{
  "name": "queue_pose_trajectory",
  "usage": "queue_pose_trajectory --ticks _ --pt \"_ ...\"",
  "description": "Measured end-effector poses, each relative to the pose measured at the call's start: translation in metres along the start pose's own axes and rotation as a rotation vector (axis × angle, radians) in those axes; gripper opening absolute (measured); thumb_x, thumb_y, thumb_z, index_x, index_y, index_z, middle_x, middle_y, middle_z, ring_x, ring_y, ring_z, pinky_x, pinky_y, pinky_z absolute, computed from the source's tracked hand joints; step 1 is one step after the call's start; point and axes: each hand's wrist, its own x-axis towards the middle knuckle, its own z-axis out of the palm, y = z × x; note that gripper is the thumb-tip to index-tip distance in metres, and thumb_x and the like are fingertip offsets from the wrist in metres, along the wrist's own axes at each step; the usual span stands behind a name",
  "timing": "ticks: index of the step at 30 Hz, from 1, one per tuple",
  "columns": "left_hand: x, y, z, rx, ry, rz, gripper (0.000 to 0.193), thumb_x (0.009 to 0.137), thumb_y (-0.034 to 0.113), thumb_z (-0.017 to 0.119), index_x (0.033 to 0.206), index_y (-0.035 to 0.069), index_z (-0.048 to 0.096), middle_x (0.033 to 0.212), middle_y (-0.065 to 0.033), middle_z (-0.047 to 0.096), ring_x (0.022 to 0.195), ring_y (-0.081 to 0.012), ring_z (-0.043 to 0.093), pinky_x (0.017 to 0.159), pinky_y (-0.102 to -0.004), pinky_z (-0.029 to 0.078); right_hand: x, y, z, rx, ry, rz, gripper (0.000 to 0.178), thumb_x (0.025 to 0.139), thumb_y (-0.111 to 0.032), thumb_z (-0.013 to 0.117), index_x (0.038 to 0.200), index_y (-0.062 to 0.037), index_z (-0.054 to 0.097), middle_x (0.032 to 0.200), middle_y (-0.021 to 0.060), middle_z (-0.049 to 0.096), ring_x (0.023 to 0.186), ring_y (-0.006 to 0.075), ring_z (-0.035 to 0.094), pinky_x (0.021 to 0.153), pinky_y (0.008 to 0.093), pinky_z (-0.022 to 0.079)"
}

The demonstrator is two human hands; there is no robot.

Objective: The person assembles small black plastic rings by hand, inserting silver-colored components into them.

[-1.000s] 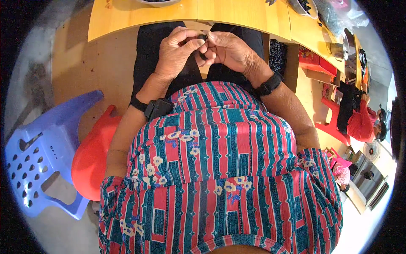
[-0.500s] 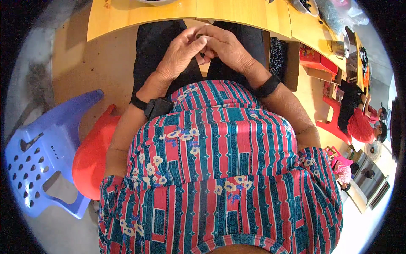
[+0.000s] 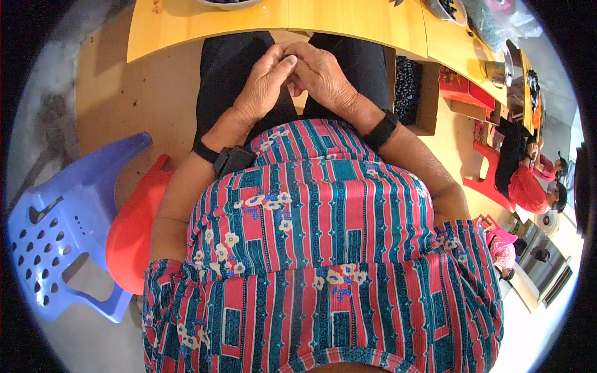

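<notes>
Black trousers (image 3: 227, 84) are spreading beneath the left hand (image 3: 266, 79) and the right hand (image 3: 321, 73), which are meeting near the smooth yellow wooden table (image 3: 336, 15). Their fingers are curling and pressing together; I cannot tell whether they are pinching anything, and any small piece is hiding between them. Such a piece is probably feeling light, calling for thumb and fingertips. Beside the trousers, glossy black pieces (image 3: 407, 87) are filling a brown box (image 3: 429, 96).

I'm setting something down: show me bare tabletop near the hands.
The tabletop is bare along its near edge, just beyond the hands, between the left bowl and the right bowl. It is crowded past the right bowl, where clear plastic bags lie.
</notes>
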Motion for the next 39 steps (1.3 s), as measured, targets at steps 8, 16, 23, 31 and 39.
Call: queue_pose_trajectory --ticks 8,16,23,31,39 --pt "0.000 0.002 0.003 -0.055 0.078 -0.050 0.030 0.095 0.019 0.042 0.116 -0.001 0.044 0.081 -0.0048 0.056 0.063 -0.0117 0.054 0.056 -0.0248 0.045 0.001 -0.001 0.004 0.109 0.003 0.081 0.022 0.088 -0.010 0.045 0.101 0.0054 0.054 0.064 0.0133 0.060 0.049 0.0187 0.061 0.045 0.0298 0.051" --pt "-0.003 0.021 0.014 -0.171 0.048 0.047 0.030 0.095 0.019 0.044 0.120 0.002 0.046 0.085 -0.0063 0.059 0.070 -0.0124 0.061 0.058 -0.0235 0.051 0.008 0.008 -0.022 0.723 -0.185 0.335 0.031 0.093 -0.030 0.044 0.075 -0.0059 0.051 0.056 0.0009 0.046 0.050 0.0139 0.054 0.044 0.0251 0.041" --pt "0.001 0.012 -0.001 0.090 0.077 0.087 0.026 0.092 0.012 0.053 0.115 0.000 0.052 0.098 -0.0035 0.056 0.091 -0.0133 0.058 0.083 -0.0308 0.051 0.003 0.005 -0.029 1.008 -0.284 0.371 0.034 0.092 -0.037 0.048 0.076 -0.0070 0.049 0.062 -0.0008 0.043 0.049 0.0113 0.040 0.053 0.0285 0.042" --pt "-0.001 0.020 0.000 0.252 0.100 0.121 0.021 0.089 0.009 0.057 0.107 0.000 0.056 0.093 -0.0016 0.058 0.088 -0.0097 0.057 0.079 -0.0270 0.052 0.004 0.009 -0.031 1.099 -0.331 0.404 0.030 0.092 -0.034 0.050 0.079 -0.0064 0.050 0.065 -0.0010 0.043 0.052 0.0095 0.037 0.056 0.0308 0.043" --pt "0.000 0.015 -0.002 0.186 0.130 0.079 0.022 0.088 0.011 0.058 0.107 -0.001 0.057 0.095 -0.0042 0.060 0.084 -0.0115 0.059 0.074 -0.0275 0.053 0.005 0.017 -0.029 1.004 -0.326 0.392 0.035 0.092 -0.037 0.049 0.083 -0.0031 0.054 0.067 0.0011 0.048 0.056 0.0129 0.048 0.059 0.0298 0.050"
